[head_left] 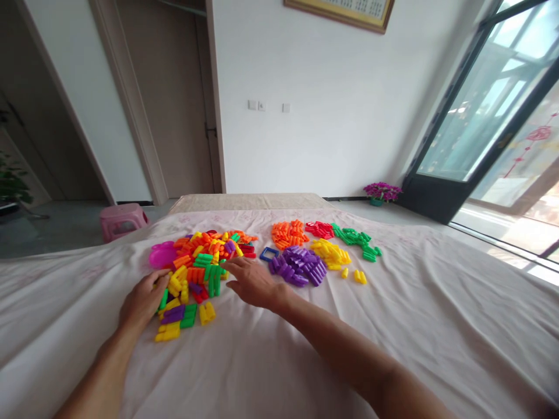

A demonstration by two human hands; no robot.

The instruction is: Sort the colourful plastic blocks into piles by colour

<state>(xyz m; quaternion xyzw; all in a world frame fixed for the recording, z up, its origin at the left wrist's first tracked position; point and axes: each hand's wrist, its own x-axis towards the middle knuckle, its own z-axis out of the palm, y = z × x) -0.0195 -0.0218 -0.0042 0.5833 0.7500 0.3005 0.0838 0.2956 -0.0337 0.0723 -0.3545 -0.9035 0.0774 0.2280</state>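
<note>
A mixed heap of plastic building blocks [205, 247] in orange, yellow, green, red and purple lies on the cloth. At its left edge, my left hand [144, 297] is closed, thumb and fingers bent together against yellow blocks [177, 285]; what lies between the fingertips is hidden. My right hand [251, 282] reaches in from the right, palm down and open, fingers stretched towards green blocks [213, 279]. Its fingertips are by the heap's right side; whether they touch it I cannot tell. Nearer me lie a few loose blocks, including a yellow one [207, 313].
Single-colour piles stand to the right: purple [298, 266], orange [289, 234], yellow [331, 254], red [319, 229], green [353, 235]. A blue square frame [268, 254] lies beside the purple pile. A pink tray [161, 255] is left of the heap. A pink stool [123, 220] stands beyond the cloth [419, 326].
</note>
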